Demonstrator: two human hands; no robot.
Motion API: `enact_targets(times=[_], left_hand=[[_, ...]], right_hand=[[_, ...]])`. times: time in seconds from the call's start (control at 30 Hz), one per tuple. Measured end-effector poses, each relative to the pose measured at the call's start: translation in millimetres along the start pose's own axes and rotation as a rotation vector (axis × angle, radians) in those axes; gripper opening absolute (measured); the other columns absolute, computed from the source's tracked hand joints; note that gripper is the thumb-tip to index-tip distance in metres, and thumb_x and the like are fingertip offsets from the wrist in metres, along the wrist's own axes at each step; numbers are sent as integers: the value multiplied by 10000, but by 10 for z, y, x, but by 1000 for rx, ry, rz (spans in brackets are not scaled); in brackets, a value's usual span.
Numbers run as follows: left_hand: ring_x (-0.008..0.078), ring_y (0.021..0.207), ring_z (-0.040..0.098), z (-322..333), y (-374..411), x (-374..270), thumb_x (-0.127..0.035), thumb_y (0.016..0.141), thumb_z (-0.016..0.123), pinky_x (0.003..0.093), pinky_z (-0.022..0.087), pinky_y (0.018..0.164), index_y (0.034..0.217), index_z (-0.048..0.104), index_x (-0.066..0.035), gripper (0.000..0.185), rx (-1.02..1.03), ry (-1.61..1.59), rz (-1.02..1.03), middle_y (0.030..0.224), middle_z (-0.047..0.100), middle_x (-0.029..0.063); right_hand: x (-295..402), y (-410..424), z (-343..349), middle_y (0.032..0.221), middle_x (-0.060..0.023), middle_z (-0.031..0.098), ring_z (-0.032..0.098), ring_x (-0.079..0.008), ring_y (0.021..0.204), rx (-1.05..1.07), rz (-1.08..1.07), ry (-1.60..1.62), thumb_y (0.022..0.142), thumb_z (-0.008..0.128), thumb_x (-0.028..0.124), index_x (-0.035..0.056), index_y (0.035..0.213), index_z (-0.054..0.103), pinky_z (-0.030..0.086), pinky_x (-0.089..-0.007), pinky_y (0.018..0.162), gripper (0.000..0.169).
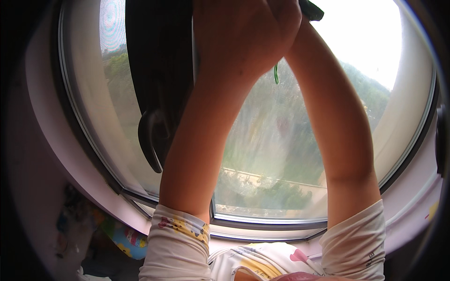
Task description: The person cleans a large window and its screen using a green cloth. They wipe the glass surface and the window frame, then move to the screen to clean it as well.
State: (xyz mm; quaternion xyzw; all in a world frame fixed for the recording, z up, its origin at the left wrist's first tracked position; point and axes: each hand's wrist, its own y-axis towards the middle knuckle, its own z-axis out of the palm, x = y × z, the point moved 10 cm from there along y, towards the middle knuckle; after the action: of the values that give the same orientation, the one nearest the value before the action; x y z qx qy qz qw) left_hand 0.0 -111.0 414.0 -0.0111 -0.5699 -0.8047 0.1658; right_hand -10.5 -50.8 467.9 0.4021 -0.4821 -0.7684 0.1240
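Both forearms reach up in front of a window. My left hand [251, 30] is at the top edge, near the dark window stile; its fingers are cut off or turned away, so its grip cannot be told. My right wrist passes behind it, and my right hand is hidden there. A dark green thing [312, 10], perhaps cloth, shows beside the right wrist. Below my left hand hangs a thin green loop of string or cloth edge [276, 73]. Behind the arms stands the window glass [267, 140], with smears or reflections on it.
A black window handle [149, 140] sits on the dark stile left of my left forearm. An insect screen [112, 31] shows further left. The dark lower window frame [270, 223] runs above a pale sill. Colourful printed items [128, 242] lie low on the left. Trees and a wall show outside.
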Motion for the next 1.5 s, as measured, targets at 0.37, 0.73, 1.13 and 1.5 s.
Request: enact_targets(times=[0.37, 0.73, 1.13, 1.5], left_hand=[[498, 1168, 458, -410, -1945, -243, -424, 905, 512, 518, 384, 964, 1366, 345, 44, 679, 462, -39, -244, 1379, 343, 373], [328, 1380, 279, -404, -2239, 15, -611, 967, 261, 410, 219, 1121, 1477, 178, 34, 826, 411, -528, -832, 1492, 251, 256], [440, 1272, 392, -94, -1963, 120, -74, 916, 447, 522, 289, 1010, 1395, 372, 33, 497, 251, 119, -338, 1376, 441, 247], [233, 1052, 578, 894, -1019, -1954, -203, 849, 562, 404, 351, 991, 1220, 603, -152, 377, 227, -315, 182, 1154, 632, 58]], right_hand=[[1338, -1821, -78, 1470, -84, 382, 212, -258, 1428, 460, -105, 377, 878, 466, 312, 86, 1346, 469, -3, -488, 1198, 519], [1293, -1901, -397, 1295, -110, 545, 405, -289, 1328, 366, -83, 920, 793, 584, 243, 59, 1234, 568, 114, -484, 1194, 478], [-38, -2882, -1337, 958, -142, 692, 673, -311, 942, 14, 496, 1065, 673, 640, -84, 8, 868, 686, 521, -382, 821, 220], [-471, -3071, -1622, 831, -140, 685, 662, -216, 649, -42, 549, 1078, 635, 602, -110, -15, 822, 671, 521, -271, 569, 221]])
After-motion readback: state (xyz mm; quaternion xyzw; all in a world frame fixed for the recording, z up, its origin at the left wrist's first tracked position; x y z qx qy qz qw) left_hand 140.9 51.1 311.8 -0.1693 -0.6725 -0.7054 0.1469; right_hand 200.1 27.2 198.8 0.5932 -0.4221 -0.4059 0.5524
